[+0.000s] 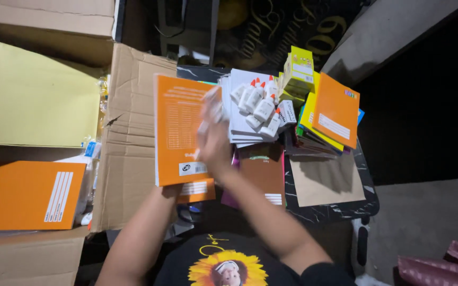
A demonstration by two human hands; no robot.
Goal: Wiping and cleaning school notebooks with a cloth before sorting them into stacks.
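While left hand (172,189) grips notebook (178,130), table edge (369,204) near

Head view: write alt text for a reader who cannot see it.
Seen from above, a person's left hand holds an orange notebook upright by its lower edge while the blurred right hand reaches across it. Behind lie small white glue bottles with orange caps on a stack of white booklets, beside a pile of colourful notebooks on a dark table.

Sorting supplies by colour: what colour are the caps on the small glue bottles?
Orange-red caps on white glue bottles, clearest in the head view.
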